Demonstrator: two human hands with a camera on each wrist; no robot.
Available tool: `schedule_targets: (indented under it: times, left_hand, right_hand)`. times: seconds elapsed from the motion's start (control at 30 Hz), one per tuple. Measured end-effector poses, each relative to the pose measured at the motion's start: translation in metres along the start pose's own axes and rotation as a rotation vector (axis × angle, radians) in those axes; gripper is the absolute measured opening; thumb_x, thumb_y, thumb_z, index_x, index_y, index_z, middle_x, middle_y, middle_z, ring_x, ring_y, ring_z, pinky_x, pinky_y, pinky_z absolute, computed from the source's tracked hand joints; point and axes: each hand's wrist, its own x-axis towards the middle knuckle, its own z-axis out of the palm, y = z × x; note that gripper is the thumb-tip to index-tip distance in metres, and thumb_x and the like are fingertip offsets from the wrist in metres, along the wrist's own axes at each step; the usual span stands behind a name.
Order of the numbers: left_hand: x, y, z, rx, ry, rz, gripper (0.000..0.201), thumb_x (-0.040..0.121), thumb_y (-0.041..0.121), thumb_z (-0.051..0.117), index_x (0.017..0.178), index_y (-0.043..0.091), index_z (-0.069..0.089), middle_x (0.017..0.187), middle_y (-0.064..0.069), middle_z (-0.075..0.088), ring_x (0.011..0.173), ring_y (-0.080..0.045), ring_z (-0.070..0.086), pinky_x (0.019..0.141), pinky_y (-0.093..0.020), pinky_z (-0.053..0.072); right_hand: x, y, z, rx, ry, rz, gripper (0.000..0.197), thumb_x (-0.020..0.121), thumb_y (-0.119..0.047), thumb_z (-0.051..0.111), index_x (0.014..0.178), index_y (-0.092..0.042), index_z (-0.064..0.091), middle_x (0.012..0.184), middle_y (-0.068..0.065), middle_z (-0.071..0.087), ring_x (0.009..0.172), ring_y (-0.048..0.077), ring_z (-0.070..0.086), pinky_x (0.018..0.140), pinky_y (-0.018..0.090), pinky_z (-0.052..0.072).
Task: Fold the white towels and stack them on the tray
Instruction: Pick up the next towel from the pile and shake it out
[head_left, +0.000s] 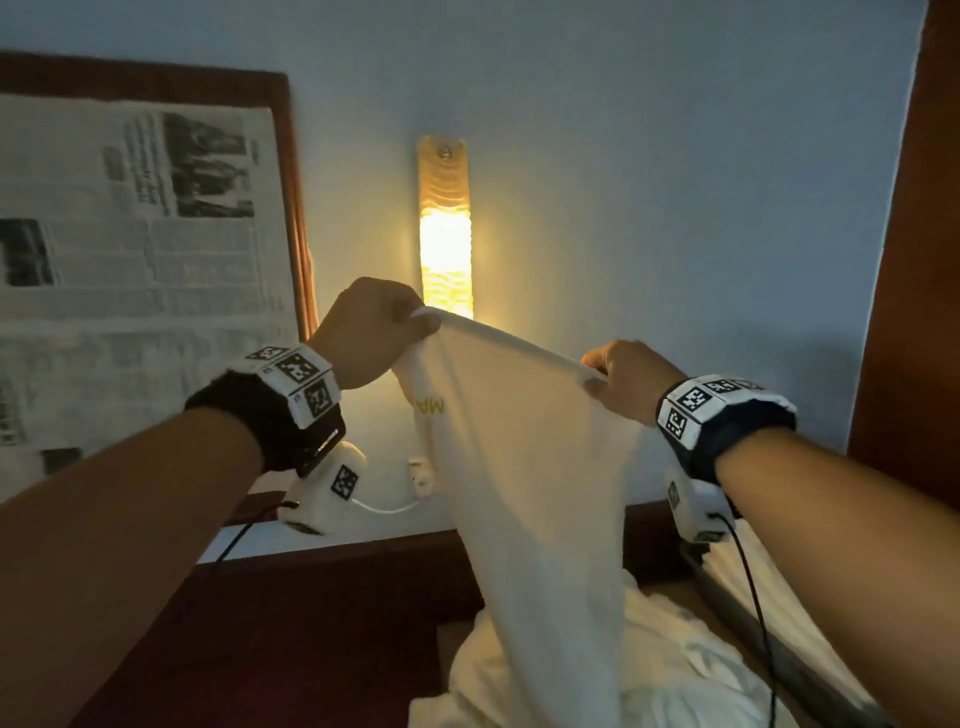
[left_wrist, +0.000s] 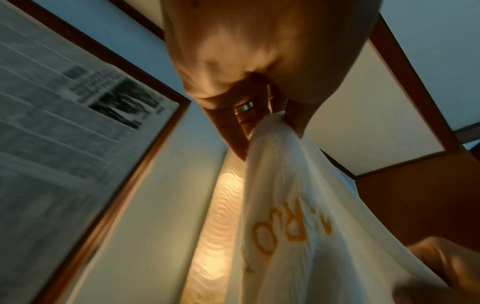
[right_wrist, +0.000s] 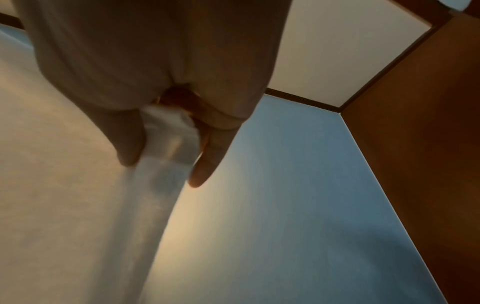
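Observation:
A white towel (head_left: 524, 467) with yellow lettering hangs in the air, stretched by its top edge between both hands. My left hand (head_left: 415, 317) pinches the top left corner, up in front of the wall lamp. My right hand (head_left: 597, 371) pinches the top right corner, a little lower. The left wrist view shows the fingers and thumb closed on the towel (left_wrist: 291, 205) corner, with the letters below. In the right wrist view, thumb and fingers squeeze the bunched towel (right_wrist: 166, 144) edge. More crumpled white towels (head_left: 649, 670) lie below. No tray shows in any view.
A lit wall lamp (head_left: 445, 228) glows behind the towel. A framed newspaper (head_left: 135, 249) hangs on the wall at left. A dark wooden ledge (head_left: 332, 556) runs below the wall, and a brown wooden panel (head_left: 914, 260) stands at right. A wall socket (head_left: 420, 475) with a white cable sits near the ledge.

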Motion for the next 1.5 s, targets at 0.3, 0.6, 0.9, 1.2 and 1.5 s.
schedule_targets:
  times: [0.3,0.6,0.9,1.2,1.5]
  left_hand:
    - [-0.073,-0.109,-0.144,-0.005,0.101,-0.180,0.023,0.095,0.025,0.068,0.073,0.016,0.069,0.067,-0.001,0.068,0.057,-0.010,0.065,0.054,-0.029,0.050]
    - [-0.142,-0.155,-0.143,-0.077,-0.344,-0.262,0.039,0.074,0.040,0.087,0.103,0.024,0.068,0.089,0.004,0.073,0.079,-0.012,0.069,0.072,-0.029,0.054]
    - [-0.133,-0.135,-0.101,-0.216,-0.034,-0.082,0.019,0.096,0.029,0.064,0.099,0.011,0.070,0.089,0.000,0.069,0.081,-0.013,0.066,0.076,-0.030,0.052]
    - [-0.095,-0.115,-0.105,-0.125,0.041,-0.018,0.025,0.101,0.023,0.056,0.090,0.008,0.072,0.078,-0.003,0.065,0.065,-0.008,0.058,0.058,-0.010,0.042]
    - [-0.090,-0.103,-0.099,-0.145,-0.261,-0.196,0.026,0.098,0.025,0.063,0.085,0.003,0.070,0.072,-0.006,0.065,0.061,-0.014,0.061,0.053,-0.025,0.048]
  right_hand:
    - [0.006,-0.148,0.035,0.482,0.288,-0.018,0.007,0.089,-0.014,0.068,0.086,-0.017,0.072,0.080,-0.002,0.064,0.075,0.012,0.057,0.059,0.007,0.037]
    - [0.000,-0.312,0.039,0.246,0.107,-0.323,0.023,0.087,0.002,0.058,0.104,-0.004,0.072,0.102,0.010,0.069,0.093,0.016,0.057,0.083,0.023,0.042]
    - [-0.013,-0.330,0.040,0.202,0.116,-0.295,0.016,0.095,-0.016,0.060,0.105,-0.010,0.070,0.103,0.002,0.068,0.092,0.011,0.056,0.081,0.016,0.037]
    - [-0.003,-0.280,0.068,0.350,0.109,-0.240,0.022,0.096,-0.030,0.059,0.078,-0.020,0.065,0.073,-0.003,0.064,0.066,0.010,0.059,0.063,0.023,0.041]
    - [0.011,-0.215,0.107,0.297,-0.035,-0.149,0.023,0.096,-0.020,0.053,0.076,-0.016,0.062,0.072,-0.002,0.057,0.071,0.017,0.052,0.071,0.031,0.046]
